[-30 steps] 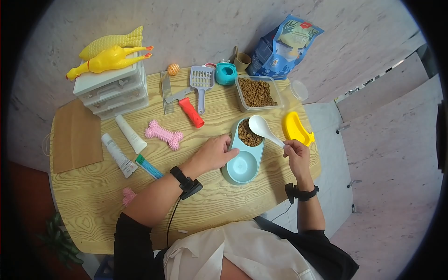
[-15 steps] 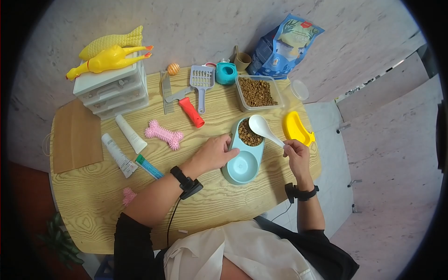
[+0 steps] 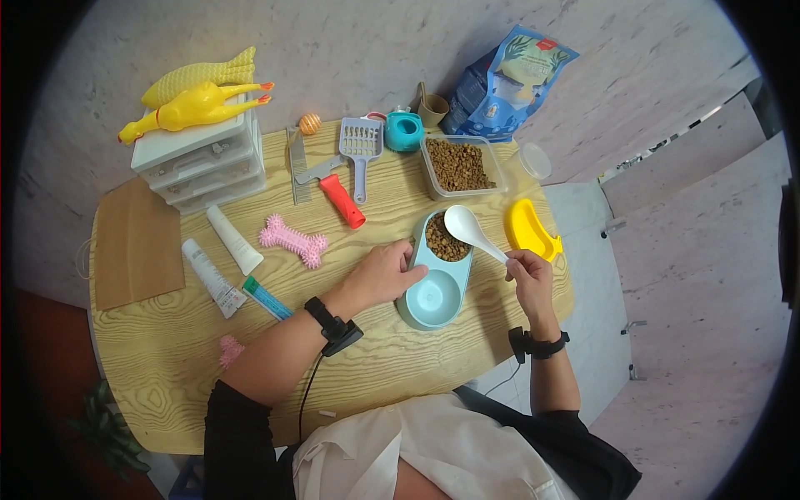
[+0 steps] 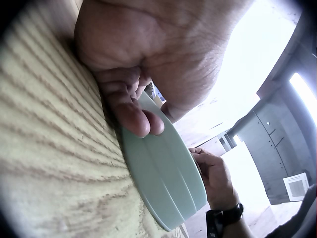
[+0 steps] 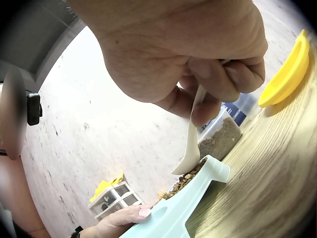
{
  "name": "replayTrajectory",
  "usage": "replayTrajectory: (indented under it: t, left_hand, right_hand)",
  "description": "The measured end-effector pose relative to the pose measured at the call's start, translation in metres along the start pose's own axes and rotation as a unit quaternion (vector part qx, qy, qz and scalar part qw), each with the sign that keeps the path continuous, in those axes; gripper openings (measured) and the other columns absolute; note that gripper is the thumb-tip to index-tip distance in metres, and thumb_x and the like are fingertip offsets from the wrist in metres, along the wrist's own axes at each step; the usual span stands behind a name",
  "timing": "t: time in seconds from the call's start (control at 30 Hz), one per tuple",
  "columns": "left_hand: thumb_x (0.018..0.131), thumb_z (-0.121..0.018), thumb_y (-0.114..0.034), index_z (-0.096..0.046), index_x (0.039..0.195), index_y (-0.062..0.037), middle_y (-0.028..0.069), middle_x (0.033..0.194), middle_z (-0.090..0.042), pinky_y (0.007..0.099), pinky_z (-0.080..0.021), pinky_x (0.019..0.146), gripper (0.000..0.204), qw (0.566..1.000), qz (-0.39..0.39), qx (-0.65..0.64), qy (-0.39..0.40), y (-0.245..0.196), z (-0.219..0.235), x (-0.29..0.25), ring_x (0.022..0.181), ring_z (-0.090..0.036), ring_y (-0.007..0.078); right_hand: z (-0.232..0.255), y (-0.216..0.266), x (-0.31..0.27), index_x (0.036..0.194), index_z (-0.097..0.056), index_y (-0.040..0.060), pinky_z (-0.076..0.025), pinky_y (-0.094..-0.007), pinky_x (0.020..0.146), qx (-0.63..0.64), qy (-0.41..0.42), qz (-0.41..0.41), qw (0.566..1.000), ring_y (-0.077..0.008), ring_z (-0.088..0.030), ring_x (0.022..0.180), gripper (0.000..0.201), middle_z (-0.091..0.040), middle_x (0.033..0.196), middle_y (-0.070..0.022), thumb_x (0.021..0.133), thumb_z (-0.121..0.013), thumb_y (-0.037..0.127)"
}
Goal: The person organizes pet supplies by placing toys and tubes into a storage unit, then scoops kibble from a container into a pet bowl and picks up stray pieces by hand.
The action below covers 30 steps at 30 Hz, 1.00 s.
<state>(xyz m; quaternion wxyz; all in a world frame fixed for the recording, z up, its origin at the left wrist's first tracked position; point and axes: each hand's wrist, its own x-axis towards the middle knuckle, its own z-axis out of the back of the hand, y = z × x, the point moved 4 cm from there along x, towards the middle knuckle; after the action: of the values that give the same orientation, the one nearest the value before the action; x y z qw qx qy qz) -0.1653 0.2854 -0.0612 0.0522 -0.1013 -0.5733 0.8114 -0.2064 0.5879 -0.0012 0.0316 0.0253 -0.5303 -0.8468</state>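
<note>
A light blue double bowl (image 3: 434, 297) stands on the table, its far cup holding brown kibble (image 3: 443, 240) and its near cup empty. My left hand (image 3: 382, 273) grips the bowl's left side, thumb over the rim; in the left wrist view its curled fingers (image 4: 136, 120) touch the bowl's wall (image 4: 166, 173). Between thumb and fingers my right hand (image 3: 532, 279) pinches the handle of a white spoon (image 3: 464, 225), whose head is over the right part of the kibble. The right wrist view has the spoon (image 5: 190, 153) tilted, head down at the kibble (image 5: 185, 183).
Behind the bowl is a clear tub of kibble (image 3: 457, 167), with a blue bag (image 3: 510, 87) beyond. A yellow dish (image 3: 530, 232) lies right. Leftward are a red-handled tool (image 3: 342, 202), a pink bone (image 3: 292, 240), tubes (image 3: 233, 239) and a drawer unit (image 3: 204, 167).
</note>
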Motion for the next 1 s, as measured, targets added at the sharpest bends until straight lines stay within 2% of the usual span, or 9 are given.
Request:
replayTrajectory:
  t: [0.33,0.57,0.63,0.77,0.83,1.0]
  left_hand:
    - [0.098,-0.075,-0.029,-0.064,0.109,0.0059,0.0086,0.072,-0.069,0.0310,-0.052,0.050,0.038,1.000,-0.001,-0.003,0.003,0.001,-0.001,0.000,0.055,-0.066,0.0141]
    - [0.098,-0.076,-0.028,-0.064,0.110,0.0062,0.0090,0.072,-0.070,0.0312,-0.052,0.050,0.038,1.000,0.003,-0.009,0.004,0.000,-0.001,0.000,0.055,-0.066,0.0141]
    - [0.098,-0.076,-0.028,-0.064,0.110,0.0062,0.0090,0.072,-0.069,0.0312,-0.052,0.050,0.037,1.000,0.000,-0.008,0.004,0.000,-0.001,0.000,0.055,-0.066,0.0140]
    - [0.098,-0.076,-0.028,-0.064,0.110,0.0060,0.0087,0.072,-0.069,0.0311,-0.052,0.050,0.038,1.000,-0.003,-0.003,-0.001,0.000,-0.001,0.000,0.055,-0.066,0.0138]
    - [0.098,-0.076,-0.028,-0.064,0.110,0.0059,0.0085,0.073,-0.069,0.0310,-0.052,0.050,0.037,1.000,-0.001,-0.005,0.001,-0.001,-0.001,0.000,0.055,-0.066,0.0138]
    - [0.098,-0.075,-0.027,-0.064,0.110,0.0055,0.0081,0.073,-0.069,0.0309,-0.052,0.050,0.037,1.000,0.005,-0.012,0.006,0.000,-0.001,0.000,0.056,-0.066,0.0137]
  right_hand:
    - [-0.007,0.014,-0.007,0.103,-0.074,-0.0058,-0.050,-0.0244,0.066,-0.005,0.021,0.009,1.000,-0.0079,-0.060,0.067,0.014,-0.067,0.075,-0.0022,0.099,-0.065,0.005]
    - [0.000,0.003,-0.003,0.103,-0.074,-0.0059,-0.050,-0.0245,0.066,-0.026,-0.007,0.007,1.000,-0.0079,-0.060,0.068,0.013,-0.067,0.077,-0.0020,0.099,-0.065,0.004]
    - [-0.003,0.009,-0.005,0.104,-0.074,-0.0058,-0.050,-0.0245,0.066,-0.040,0.022,0.005,0.999,-0.0081,-0.060,0.069,0.014,-0.067,0.077,-0.0019,0.099,-0.065,0.004]
    - [-0.001,0.010,-0.004,0.104,-0.074,-0.0054,-0.049,-0.0245,0.065,-0.035,0.025,-0.002,0.999,-0.0080,-0.059,0.068,0.013,-0.065,0.075,-0.0013,0.099,-0.065,0.004]
    - [0.002,0.006,0.000,0.104,-0.074,-0.0051,-0.048,-0.0242,0.063,-0.044,-0.012,0.013,0.999,-0.0075,-0.057,0.067,0.013,-0.063,0.074,-0.0004,0.099,-0.065,0.004]
    - [-0.002,0.018,-0.007,0.103,-0.073,-0.0051,-0.047,-0.0244,0.063,-0.040,0.023,-0.003,0.999,-0.0072,-0.056,0.066,0.013,-0.062,0.073,0.0000,0.100,-0.065,0.004]
